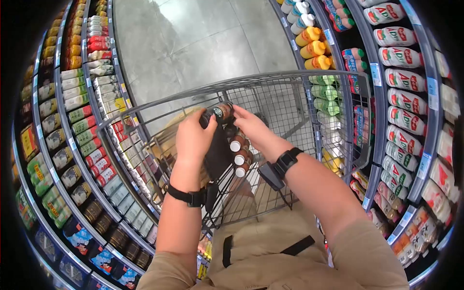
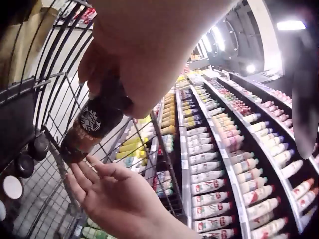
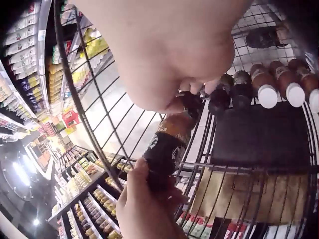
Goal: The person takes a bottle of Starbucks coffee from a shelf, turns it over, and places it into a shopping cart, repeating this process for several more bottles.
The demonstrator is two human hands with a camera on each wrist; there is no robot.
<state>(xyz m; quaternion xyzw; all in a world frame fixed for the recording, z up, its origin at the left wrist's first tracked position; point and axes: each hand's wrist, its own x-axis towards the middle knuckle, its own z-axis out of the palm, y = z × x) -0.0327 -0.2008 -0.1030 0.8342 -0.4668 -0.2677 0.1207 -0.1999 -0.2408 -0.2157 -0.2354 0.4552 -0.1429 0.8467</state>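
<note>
Above the shopping cart (image 1: 285, 111), my left hand (image 1: 193, 135) grips a dark coffee bottle (image 1: 222, 112) with a round logo and a brown band. In the left wrist view the bottle (image 2: 92, 124) tilts down toward my right hand (image 2: 122, 201), whose fingers are extended and reach its lower end. In the right wrist view my left hand (image 3: 149, 201) wraps one dark end of the bottle (image 3: 167, 147), while my right hand's fingertips are at the other. Inside the cart, brown bottles with white caps (image 3: 267, 96) stand beside dark-capped ones (image 3: 219, 99).
A black panel (image 1: 217, 157) lies in the cart next to the bottles, near a tan item (image 3: 249, 194). Shelves of packed drinks (image 1: 84, 130) line the left, and white bottles (image 1: 403, 79) fill shelves on the right. Grey floor (image 1: 193, 34) stretches ahead.
</note>
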